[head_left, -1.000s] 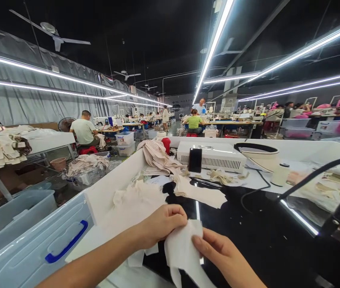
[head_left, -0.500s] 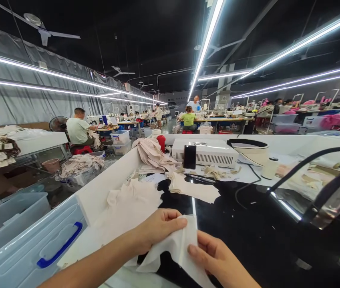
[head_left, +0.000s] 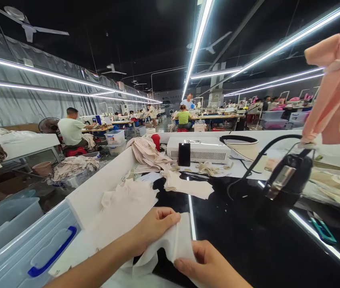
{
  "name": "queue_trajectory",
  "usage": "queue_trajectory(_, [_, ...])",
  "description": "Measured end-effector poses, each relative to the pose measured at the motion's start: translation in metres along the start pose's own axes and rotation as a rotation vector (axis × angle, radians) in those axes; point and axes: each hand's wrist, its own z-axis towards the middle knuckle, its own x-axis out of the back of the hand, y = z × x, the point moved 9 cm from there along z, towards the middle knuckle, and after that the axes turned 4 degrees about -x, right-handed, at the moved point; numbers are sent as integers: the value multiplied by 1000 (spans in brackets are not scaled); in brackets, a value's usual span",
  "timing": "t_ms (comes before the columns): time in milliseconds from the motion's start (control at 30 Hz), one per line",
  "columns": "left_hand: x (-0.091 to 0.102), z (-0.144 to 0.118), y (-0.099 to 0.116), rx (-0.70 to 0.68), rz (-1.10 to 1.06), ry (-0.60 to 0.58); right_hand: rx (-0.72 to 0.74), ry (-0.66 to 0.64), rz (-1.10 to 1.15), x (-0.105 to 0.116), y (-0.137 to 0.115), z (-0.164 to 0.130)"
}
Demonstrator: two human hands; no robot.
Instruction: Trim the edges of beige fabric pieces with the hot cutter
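While your left hand (head_left: 154,227) has thumb and fingers closed on the far edge of the white fabric piece (head_left: 184,234), your right hand (head_left: 207,262) pinches its right edge. The piece is over the near side of the black tabletop (head_left: 242,236); farther lie cream fabric cutouts (head_left: 190,189), and teal-handled snips (head_left: 322,230) at right.

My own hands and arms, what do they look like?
The left hand and right hand are gloveless, with no ring showing. The left forearm has no sleeve, watch or bracelet in view; the short visible part of the right forearm is bare too.
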Motion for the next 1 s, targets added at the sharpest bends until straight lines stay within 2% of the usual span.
queue_trajectory(367, [12,4,-3,4,-15,65,-23,43,-83,-1,3,2])
queue_trajectory(500, [12,7,-6,-5,0,73,-46,18,-98,-1,-1,0])
queue_trajectory(700, [12,14,3,-97,98,60,-79,-5,-111,-3,1,0])
queue_trajectory(800, [19,23,24,-221,192,90,-82,107,-218,14,1,1])
queue_trajectory(900, [22,25,51,-379,318,107,23,300,-468,49,-12,0])
queue_trajectory(967, [13,22,60,-456,401,59,95,418,-591,76,-19,-2])
queue_trajectory(1000, [3,19,61,-502,478,2,119,468,-635,88,-20,-4])
